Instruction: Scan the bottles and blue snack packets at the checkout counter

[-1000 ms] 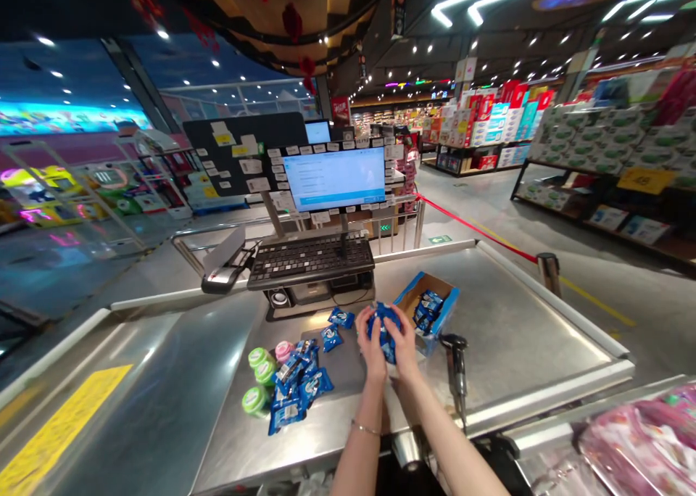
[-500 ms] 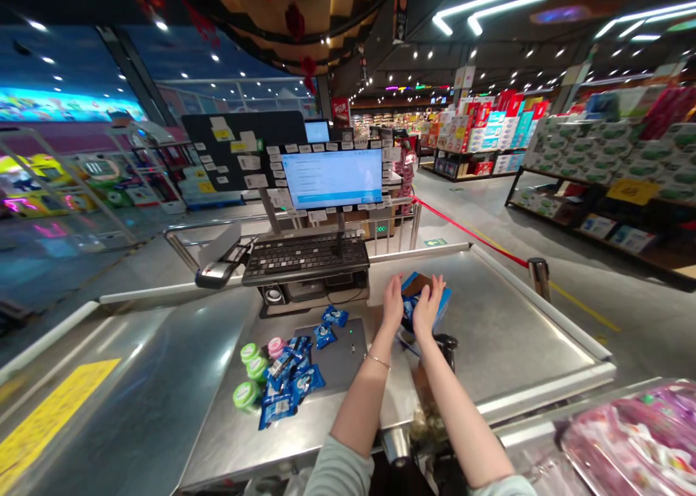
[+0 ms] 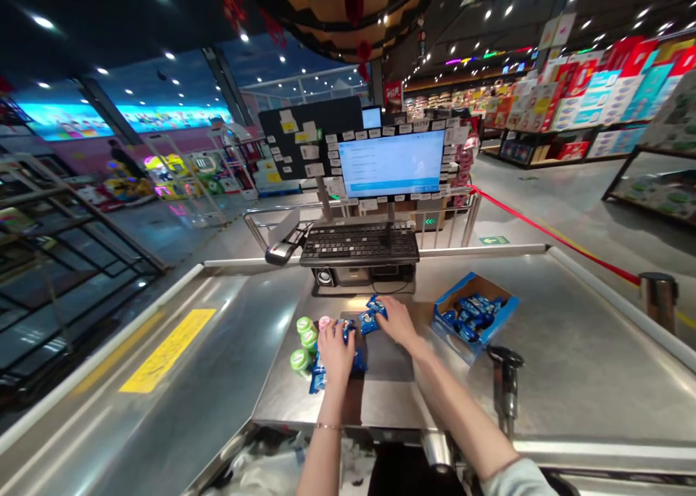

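My left hand [image 3: 336, 351] is curled over a pile of blue wrapped snack packets [image 3: 359, 360], its fingers closing round some at the top; the palm hides part of the pile. My right hand [image 3: 399, 322] reaches in from the right, with its fingertips on two blue packets [image 3: 368, 322] lying on a dark flat panel [image 3: 388, 358] in the counter. Beside the pile stand several green-lidded round tubs [image 3: 300, 362] and a pink one [image 3: 325, 323]. A blue open box [image 3: 503, 322] of similar packets sits to the right of my right hand.
Behind the packets are a keyboard [image 3: 359, 242] and a lit monitor [image 3: 391, 164]. A handheld scanner [image 3: 283, 249] rests to their left. A black-topped post [image 3: 505, 380] rises near the box. The metal counter [image 3: 570, 351] has raised edges, and a yellow label [image 3: 168, 351] lies at left.
Both hands have left the blue box, which now rests on the counter at right, and moved left to the loose packets. The view has turned left.
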Motion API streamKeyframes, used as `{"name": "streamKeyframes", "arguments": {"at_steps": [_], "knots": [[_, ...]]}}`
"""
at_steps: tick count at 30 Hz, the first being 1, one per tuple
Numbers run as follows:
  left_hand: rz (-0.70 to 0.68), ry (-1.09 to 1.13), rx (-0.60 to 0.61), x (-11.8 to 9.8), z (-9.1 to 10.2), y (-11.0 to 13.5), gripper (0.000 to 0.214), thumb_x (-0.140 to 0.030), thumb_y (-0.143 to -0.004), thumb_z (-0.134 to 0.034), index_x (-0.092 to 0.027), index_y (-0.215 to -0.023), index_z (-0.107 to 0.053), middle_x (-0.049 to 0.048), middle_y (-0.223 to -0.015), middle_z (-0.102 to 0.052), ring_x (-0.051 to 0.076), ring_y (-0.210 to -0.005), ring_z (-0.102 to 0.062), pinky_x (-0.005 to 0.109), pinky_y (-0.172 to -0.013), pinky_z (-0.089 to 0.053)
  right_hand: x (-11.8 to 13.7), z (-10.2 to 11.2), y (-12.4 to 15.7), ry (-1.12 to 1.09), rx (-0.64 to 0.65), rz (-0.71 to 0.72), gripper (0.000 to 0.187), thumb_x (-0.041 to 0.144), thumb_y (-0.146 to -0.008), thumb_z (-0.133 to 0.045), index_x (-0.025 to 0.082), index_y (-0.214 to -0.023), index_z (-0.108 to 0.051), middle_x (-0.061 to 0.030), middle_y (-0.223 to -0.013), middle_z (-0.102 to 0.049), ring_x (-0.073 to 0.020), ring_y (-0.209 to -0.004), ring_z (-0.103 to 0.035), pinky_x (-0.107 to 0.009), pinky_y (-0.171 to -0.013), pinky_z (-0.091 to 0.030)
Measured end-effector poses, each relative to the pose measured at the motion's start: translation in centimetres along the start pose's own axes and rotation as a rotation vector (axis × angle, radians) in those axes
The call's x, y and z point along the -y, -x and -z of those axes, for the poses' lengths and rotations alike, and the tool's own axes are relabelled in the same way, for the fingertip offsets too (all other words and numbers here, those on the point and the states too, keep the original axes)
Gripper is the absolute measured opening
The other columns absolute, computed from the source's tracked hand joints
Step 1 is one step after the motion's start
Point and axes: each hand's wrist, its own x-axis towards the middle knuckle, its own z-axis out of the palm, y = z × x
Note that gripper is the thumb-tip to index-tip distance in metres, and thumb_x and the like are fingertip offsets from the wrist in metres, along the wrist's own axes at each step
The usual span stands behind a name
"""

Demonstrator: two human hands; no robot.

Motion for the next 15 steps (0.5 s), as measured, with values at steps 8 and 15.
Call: {"name": "streamKeyframes", "arguments": {"at_steps": [8, 15], "knots": [[-0.12, -0.215, 0.229, -0.1, 0.3, 1.8, 0.064, -0.057, -0.07, -0.061, -0.029, -0.128, -0.052, 0.0071, -0.145, -0.039, 0.037, -0.134, -0.025, 0.058, -0.108, -0.015, -0.2, -5.2, -1.5, 0.014, 0.283, -0.047, 0.059, 0.06, -0.064, -0.066, 0.038, -0.118, -0.059, -0.0042, -0.149, -0.03, -0.0395, -0.135, -0.016, -0.064, -0.1, -0.013], [-0.106, 0.025, 0.05, 0.6, 0.3, 3.6, 0.049, -0.044, -0.083, -0.052, -0.021, -0.126, -0.051, 0.0117, -0.137, -0.044, 0.027, -0.124, -0.042, 0.041, -0.101, -0.035, -1.7, -4.9, 3.7, -0.113, 0.0, -0.144, 0.047, 0.032, -0.064, -0.067, 0.028, -0.111, -0.061, -0.009, -0.135, -0.043, -0.0328, -0.123, -0.034, -0.048, -0.101, -0.026]]}}
